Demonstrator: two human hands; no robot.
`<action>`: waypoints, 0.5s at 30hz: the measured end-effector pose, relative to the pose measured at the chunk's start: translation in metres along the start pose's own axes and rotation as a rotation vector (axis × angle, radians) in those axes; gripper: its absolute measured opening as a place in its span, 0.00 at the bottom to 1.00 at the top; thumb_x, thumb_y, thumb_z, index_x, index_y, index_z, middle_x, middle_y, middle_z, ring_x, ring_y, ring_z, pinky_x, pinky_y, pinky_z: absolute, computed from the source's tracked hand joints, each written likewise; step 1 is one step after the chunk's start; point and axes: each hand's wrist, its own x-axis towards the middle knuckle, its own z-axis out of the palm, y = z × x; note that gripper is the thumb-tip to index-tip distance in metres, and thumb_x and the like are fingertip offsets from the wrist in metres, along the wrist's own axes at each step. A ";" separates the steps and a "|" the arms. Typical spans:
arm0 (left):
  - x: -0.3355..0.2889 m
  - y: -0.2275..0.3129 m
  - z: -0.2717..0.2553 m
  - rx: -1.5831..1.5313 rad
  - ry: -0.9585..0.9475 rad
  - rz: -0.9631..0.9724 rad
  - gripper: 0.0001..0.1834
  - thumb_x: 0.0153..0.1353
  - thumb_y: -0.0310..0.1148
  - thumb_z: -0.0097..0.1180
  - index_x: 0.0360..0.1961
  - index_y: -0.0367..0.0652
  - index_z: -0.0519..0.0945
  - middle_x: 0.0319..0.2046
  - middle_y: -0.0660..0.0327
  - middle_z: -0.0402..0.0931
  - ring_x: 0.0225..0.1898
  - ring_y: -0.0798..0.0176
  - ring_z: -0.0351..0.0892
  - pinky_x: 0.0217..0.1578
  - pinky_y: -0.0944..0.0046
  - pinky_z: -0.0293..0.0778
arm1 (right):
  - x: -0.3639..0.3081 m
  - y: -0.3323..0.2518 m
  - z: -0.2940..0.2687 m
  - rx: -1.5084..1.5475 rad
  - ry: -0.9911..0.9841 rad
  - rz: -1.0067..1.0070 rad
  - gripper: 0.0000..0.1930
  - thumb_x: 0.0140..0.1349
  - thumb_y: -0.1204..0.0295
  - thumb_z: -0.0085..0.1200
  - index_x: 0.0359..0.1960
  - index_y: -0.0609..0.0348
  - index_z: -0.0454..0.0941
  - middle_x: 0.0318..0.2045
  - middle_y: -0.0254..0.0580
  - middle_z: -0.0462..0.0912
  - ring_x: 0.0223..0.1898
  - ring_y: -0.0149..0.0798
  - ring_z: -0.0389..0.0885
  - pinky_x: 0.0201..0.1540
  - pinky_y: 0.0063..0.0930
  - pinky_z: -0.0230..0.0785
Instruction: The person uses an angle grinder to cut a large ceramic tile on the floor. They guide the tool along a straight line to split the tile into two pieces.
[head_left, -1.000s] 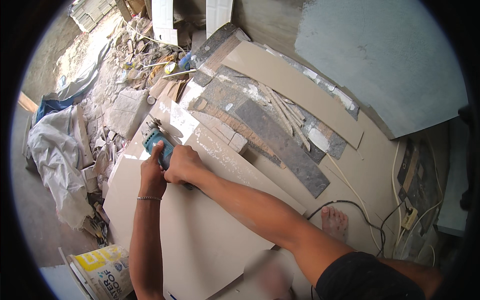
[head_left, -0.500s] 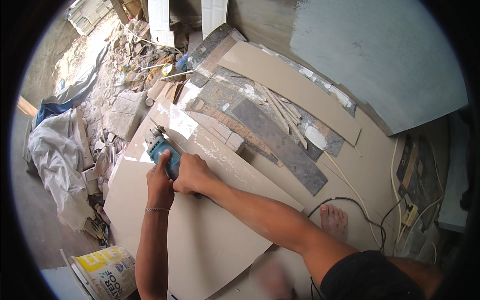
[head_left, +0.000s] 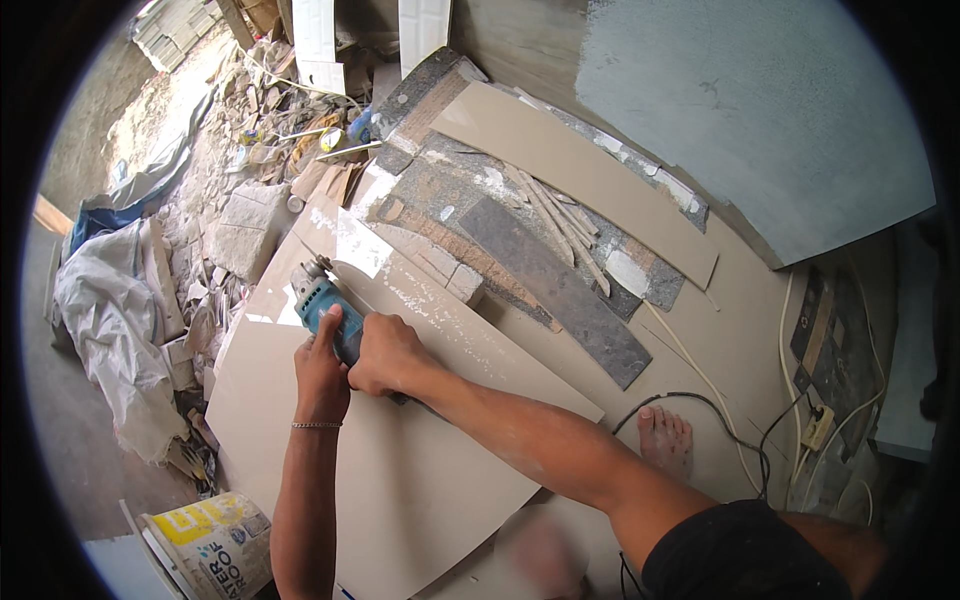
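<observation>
A teal angle grinder is held in both hands above a large beige tile. My left hand, with a bracelet at its wrist, grips the grinder's body from the left. Around its rear part my right hand is closed. The grinder's head points away toward the tile's far left end; its disc is thin and hard to make out. White dust and a white patch lie on the tile near the disc. A dark cord runs back under my right forearm.
Rubble and a white sack lie to the left. A bucket stands at the lower left. Beyond the tile are a dark strip, a long beige strip and thin offcuts. Cords reach a socket block near my bare foot.
The hands and grinder keep nearly the same place on the tile, with only a slight shift. The whole view has moved a little to the left.
</observation>
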 end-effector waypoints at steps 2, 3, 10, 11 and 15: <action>0.002 0.001 0.000 0.005 0.006 0.009 0.26 0.67 0.46 0.69 0.47 0.30 0.79 0.35 0.59 0.82 0.30 0.65 0.85 0.30 0.66 0.81 | 0.002 -0.001 0.000 0.005 -0.004 0.005 0.28 0.48 0.64 0.76 0.47 0.72 0.82 0.51 0.63 0.86 0.55 0.55 0.88 0.57 0.39 0.83; 0.003 0.001 0.000 0.007 0.004 0.018 0.26 0.67 0.47 0.70 0.46 0.31 0.80 0.35 0.59 0.82 0.29 0.66 0.85 0.30 0.66 0.80 | 0.002 -0.002 -0.001 0.011 -0.007 0.009 0.28 0.49 0.64 0.76 0.47 0.72 0.82 0.51 0.63 0.86 0.55 0.55 0.88 0.57 0.39 0.83; 0.017 0.002 -0.008 0.042 0.014 0.010 0.25 0.64 0.50 0.71 0.41 0.36 0.81 0.30 0.64 0.80 0.23 0.70 0.78 0.23 0.69 0.72 | 0.009 -0.010 -0.001 0.031 -0.018 0.038 0.28 0.49 0.66 0.76 0.49 0.71 0.81 0.53 0.62 0.86 0.56 0.54 0.87 0.58 0.39 0.83; 0.019 0.002 -0.009 0.044 0.014 0.018 0.25 0.64 0.50 0.71 0.40 0.36 0.81 0.29 0.64 0.79 0.22 0.71 0.77 0.23 0.69 0.71 | 0.010 -0.010 0.000 0.030 -0.022 0.033 0.28 0.49 0.66 0.76 0.49 0.71 0.81 0.53 0.62 0.86 0.56 0.54 0.87 0.58 0.39 0.83; 0.024 0.005 -0.011 0.050 0.013 0.016 0.24 0.63 0.51 0.71 0.39 0.37 0.81 0.27 0.65 0.78 0.21 0.71 0.75 0.22 0.69 0.69 | 0.016 -0.012 0.002 0.019 -0.005 0.010 0.29 0.49 0.64 0.76 0.48 0.73 0.81 0.51 0.63 0.86 0.54 0.55 0.88 0.56 0.39 0.83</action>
